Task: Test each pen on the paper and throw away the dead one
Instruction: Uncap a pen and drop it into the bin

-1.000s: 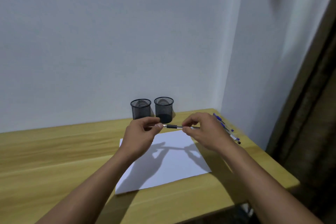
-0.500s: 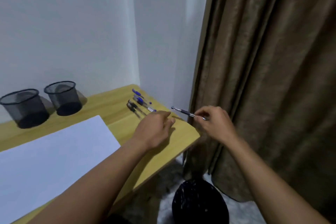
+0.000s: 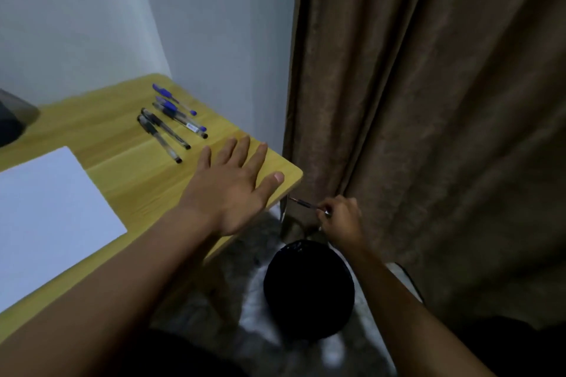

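Off the desk corner, a slim dark pen (image 3: 303, 202) is held above the round black waste bin (image 3: 309, 291) on the floor.
The pen is pinched at one end by the curled fingers of the right hand (image 3: 338, 219) and is not yet released; the discard step is judged to be in hand. The left hand (image 3: 235, 184) is laid flat, fingers spread wide and holding nothing, on the corner of the pale, grained wooden desk (image 3: 122, 168). Several clear-barrelled pens with blue or black caps (image 3: 171, 121) are left lying in a row nearby; whether they have been tested cannot be told. No ink marks are made out on the smooth white paper sheet (image 3: 46, 208). A heavy brown curtain (image 3: 428, 101) is hung in folds behind.
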Tool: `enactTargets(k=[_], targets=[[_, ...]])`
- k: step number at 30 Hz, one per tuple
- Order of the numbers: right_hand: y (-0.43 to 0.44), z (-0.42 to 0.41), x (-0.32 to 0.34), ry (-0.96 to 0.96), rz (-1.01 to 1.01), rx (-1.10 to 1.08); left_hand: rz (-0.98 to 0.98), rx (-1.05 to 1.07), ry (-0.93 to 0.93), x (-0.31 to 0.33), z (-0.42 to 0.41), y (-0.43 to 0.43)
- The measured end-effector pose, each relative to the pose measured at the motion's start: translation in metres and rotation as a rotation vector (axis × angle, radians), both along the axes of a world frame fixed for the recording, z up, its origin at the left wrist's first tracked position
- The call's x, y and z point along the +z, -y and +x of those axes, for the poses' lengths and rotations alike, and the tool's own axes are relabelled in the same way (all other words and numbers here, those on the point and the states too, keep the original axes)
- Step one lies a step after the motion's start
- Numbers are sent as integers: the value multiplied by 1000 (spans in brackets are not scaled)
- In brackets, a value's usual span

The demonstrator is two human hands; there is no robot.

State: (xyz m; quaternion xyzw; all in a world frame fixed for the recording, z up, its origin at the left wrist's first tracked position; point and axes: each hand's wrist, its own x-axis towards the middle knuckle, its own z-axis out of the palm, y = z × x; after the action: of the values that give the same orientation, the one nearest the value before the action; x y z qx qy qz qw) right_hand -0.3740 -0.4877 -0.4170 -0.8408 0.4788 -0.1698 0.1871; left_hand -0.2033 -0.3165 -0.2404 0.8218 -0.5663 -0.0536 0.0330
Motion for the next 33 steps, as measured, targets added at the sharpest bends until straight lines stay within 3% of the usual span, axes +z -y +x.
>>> enactTargets(k=[8,14,29,33], targets=[[-7,-12,-104,-72,229,-57,0,-18,8,-1,2,-1],[-19,-22,-144,-155,234,-79,-26,-20,54,-4,3,0],[-7,-39,-171,-155,270,-59,-9,-24,53,-4,3,1],[-10,-41,-124,-80,256,21,-11,-23,45,-3,2,0]])
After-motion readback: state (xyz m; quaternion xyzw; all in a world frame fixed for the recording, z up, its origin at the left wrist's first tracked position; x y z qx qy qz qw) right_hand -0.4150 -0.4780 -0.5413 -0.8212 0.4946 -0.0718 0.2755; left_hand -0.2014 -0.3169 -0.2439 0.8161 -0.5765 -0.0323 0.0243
